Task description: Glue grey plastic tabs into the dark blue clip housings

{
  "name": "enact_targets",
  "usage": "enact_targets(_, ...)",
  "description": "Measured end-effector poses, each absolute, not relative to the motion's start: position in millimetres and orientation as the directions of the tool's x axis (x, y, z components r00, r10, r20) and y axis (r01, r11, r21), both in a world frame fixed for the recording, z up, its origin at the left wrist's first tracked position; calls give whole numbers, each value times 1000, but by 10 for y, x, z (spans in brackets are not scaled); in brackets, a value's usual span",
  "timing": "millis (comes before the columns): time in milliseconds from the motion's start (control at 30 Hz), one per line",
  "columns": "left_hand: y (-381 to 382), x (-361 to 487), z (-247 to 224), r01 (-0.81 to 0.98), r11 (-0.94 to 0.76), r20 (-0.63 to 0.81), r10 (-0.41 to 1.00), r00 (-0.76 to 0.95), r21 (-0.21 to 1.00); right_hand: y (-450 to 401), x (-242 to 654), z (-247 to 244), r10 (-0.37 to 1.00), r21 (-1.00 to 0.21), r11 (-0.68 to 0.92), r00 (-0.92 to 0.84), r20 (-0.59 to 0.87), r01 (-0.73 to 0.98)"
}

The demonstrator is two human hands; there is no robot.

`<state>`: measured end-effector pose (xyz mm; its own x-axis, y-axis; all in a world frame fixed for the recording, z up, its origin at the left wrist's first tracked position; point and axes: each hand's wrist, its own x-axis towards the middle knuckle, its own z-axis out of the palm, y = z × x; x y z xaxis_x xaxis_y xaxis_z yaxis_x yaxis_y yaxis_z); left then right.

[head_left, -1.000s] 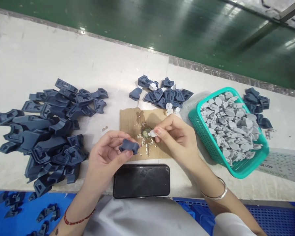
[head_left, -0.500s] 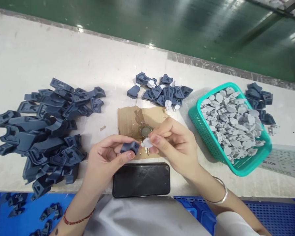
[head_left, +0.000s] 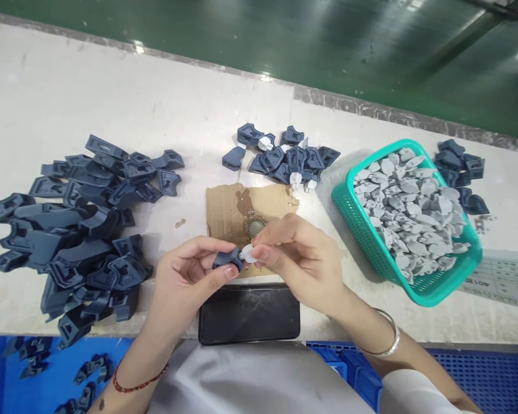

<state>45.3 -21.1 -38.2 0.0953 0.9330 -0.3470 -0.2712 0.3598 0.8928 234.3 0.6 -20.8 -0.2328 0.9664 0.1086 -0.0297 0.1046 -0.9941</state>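
A dark blue plastic piece (head_left: 227, 260) is pinched between the thumb and fingers of my left hand (head_left: 190, 270). From the other side, my right hand (head_left: 302, 256) grips a small light grey plastic piece (head_left: 248, 253) by its rounded end. The grey piece's narrow end meets the right side of the blue one; how deep it sits I cannot tell. Beneath and beyond the hands lies brown cardboard (head_left: 222, 210) with a wet stain and a small round disc (head_left: 255, 228). A black phone (head_left: 249, 316) lies just below the hands.
Many dark blue pieces (head_left: 77, 230) are heaped on the left. A smaller group (head_left: 285, 161), some with grey pieces, lies beyond the cardboard. A green basket (head_left: 431, 296) of grey pieces stands right, with more blue pieces (head_left: 460, 167) behind it. Blue crates (head_left: 362, 379) sit below the table edge.
My right hand has moved slightly left, bringing the grey piece against the blue one. The blue piece has turned a little in my left hand, which otherwise stays in place.
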Motion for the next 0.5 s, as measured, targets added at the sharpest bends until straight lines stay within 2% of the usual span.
enact_targets(233,-197,465,-362,-233,380,-374,925,73,895,24,2399,-241,921,-965,257,-318,226,59)
enact_targets(500,-168,493,-300,-240,377,-377,925,48,894,34,2396,-231,905,-954,274,-369,213,121)
